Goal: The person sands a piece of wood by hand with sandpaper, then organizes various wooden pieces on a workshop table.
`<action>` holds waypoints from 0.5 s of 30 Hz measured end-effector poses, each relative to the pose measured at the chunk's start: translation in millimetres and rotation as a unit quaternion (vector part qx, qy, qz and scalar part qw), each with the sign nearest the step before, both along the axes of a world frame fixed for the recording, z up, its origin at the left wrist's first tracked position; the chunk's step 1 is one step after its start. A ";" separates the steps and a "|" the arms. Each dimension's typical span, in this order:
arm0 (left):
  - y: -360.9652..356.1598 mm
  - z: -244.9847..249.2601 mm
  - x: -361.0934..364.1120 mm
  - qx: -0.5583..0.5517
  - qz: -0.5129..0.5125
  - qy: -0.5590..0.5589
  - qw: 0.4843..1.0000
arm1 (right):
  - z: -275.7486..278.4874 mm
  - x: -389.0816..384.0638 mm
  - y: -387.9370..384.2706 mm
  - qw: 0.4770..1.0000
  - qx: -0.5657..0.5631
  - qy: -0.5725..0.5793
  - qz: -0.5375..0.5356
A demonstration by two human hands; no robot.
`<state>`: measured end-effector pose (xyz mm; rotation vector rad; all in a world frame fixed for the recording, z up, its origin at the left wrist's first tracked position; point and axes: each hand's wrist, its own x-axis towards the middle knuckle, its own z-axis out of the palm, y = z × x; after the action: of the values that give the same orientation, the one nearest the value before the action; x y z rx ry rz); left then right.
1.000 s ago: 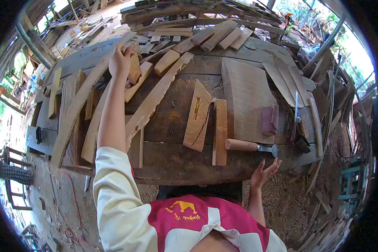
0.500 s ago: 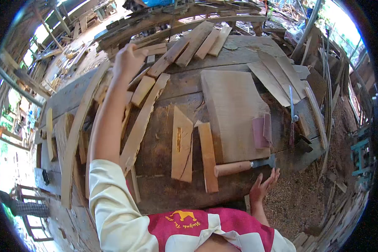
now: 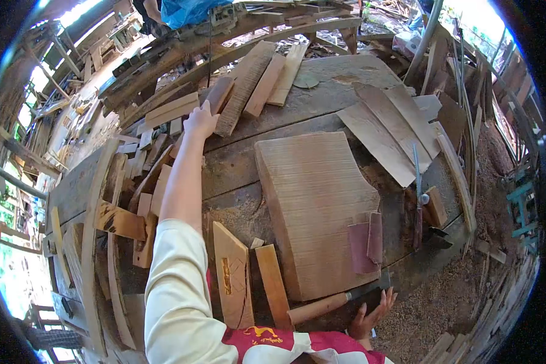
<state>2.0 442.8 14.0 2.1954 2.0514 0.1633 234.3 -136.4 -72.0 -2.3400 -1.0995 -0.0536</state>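
Observation:
My left hand [image 3: 201, 122] reaches to the upper left of the bench, its fingers closed at the near end of a dark reddish board [image 3: 219, 94]. Beside that board lie a rough brown plank [image 3: 246, 85] and two lighter strips. At the bottom, my right hand [image 3: 375, 312] is open, fingers spread and holding nothing, close to the blade of a wooden-handled tool [image 3: 318, 308]. A thick wooden slab [image 3: 315, 206] lies mid-bench with folded purplish sandpaper [image 3: 366, 244] on it. Left of it are a slotted wood piece [image 3: 233, 279] and a narrow block [image 3: 273, 285].
Thin brown sheets [image 3: 391, 130] lie at the upper right, near a slim saw-like tool [image 3: 418, 200]. A wooden plane-like piece [image 3: 124, 221] and long strips [image 3: 95, 242] lie at the left. Beyond the bench are stacked planks [image 3: 261, 30] and a blue covering [image 3: 191, 11].
The view has shifted, bringing the slab nearer and lower. My left hand has come down from above the scraps to the dark board's end. My right hand remains open near the tool's blade.

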 end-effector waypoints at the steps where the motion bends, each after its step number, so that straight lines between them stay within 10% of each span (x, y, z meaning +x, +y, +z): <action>1: -2.0 -4.2 -2.8 0.044 -0.021 0.025 0.999 | 0.3 -0.9 -0.4 1.000 -0.004 0.004 0.001; 6: 28.6 -15.9 -29.5 0.123 -0.067 0.034 0.989 | 1.4 -1.6 1.6 1.000 0.010 0.011 0.001; 7: 39.3 -9.3 -37.6 0.002 -0.072 -0.172 0.983 | 2.3 -0.9 1.6 1.000 0.007 0.010 0.000; 10: -14.0 42.2 -36.2 -0.172 -0.047 -0.419 0.890 | 5.3 -1.2 1.8 1.000 -0.006 0.018 0.009; 12: -45.2 56.5 -36.1 -0.208 -0.060 -0.644 0.734 | 6.7 -3.0 2.6 1.000 0.002 0.012 0.010; 15: -65.1 59.5 -49.2 -0.269 -0.099 -0.700 0.654 | 7.7 -3.2 2.9 1.000 0.005 0.010 0.015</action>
<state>-47.3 377.7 73.5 1.0780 0.7526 0.7852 231.2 -133.5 -64.3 -2.3089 -1.1226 -0.0257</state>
